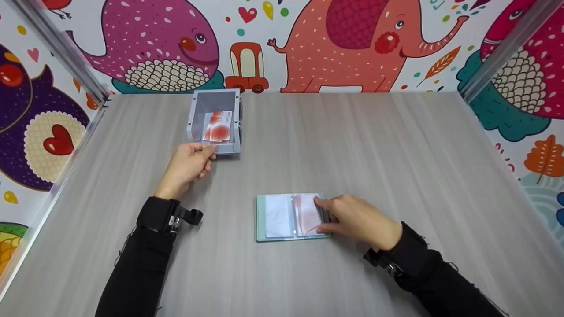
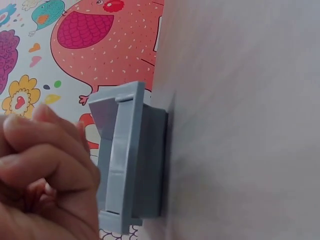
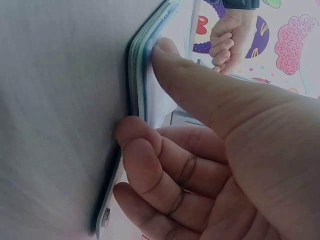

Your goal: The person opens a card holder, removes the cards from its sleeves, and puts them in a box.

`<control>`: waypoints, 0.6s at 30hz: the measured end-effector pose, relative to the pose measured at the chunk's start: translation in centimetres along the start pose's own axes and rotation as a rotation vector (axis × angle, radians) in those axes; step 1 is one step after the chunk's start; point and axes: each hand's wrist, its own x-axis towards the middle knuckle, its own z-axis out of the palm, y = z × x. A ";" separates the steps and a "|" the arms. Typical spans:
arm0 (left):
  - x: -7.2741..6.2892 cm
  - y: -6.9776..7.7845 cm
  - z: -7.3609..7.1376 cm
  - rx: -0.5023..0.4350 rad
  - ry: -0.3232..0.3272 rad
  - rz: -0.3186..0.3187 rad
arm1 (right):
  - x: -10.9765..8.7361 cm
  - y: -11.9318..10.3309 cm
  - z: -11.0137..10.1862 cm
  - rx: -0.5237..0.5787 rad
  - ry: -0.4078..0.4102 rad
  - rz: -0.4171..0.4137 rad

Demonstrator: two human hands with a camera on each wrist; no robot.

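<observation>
A mint-green card album (image 1: 261, 219) lies open on the table, whitish sleeve pages (image 1: 278, 215) on its left side and pinkish ones (image 1: 308, 215) on its right. My right hand (image 1: 359, 220) holds the album's right edge: in the right wrist view the thumb (image 3: 172, 57) lies on the page and the other fingers (image 3: 150, 165) curl at the page edges. At the front rim of a grey bin (image 1: 236, 147) is my left hand (image 1: 187, 165), its fingers curled and thumb against index. I cannot tell whether anything is between them. Red-and-white cards (image 1: 219, 130) lie in the bin.
The bin stands at the back left of the grey wood-grain table (image 1: 352, 145), its low side facing me. Printed panels with cartoon animals (image 1: 352, 44) enclose the back and sides, with metal posts (image 1: 66, 48) at the corners.
</observation>
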 end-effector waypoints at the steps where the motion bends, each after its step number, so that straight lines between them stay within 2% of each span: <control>1: -0.1 0.1 0.1 0.005 0.000 0.003 | 0.0 0.0 0.0 0.000 0.000 -0.003; 7: -0.7 0.9 1.0 0.006 -0.010 0.023 | 0.0 0.1 0.1 -0.004 0.002 -0.011; 12: -1.2 1.3 1.9 0.011 -0.035 0.068 | 0.1 0.0 0.0 -0.019 0.010 -0.029; 18: -2.2 1.7 3.1 0.065 -0.086 0.085 | 0.0 0.0 0.0 -0.068 0.034 -0.060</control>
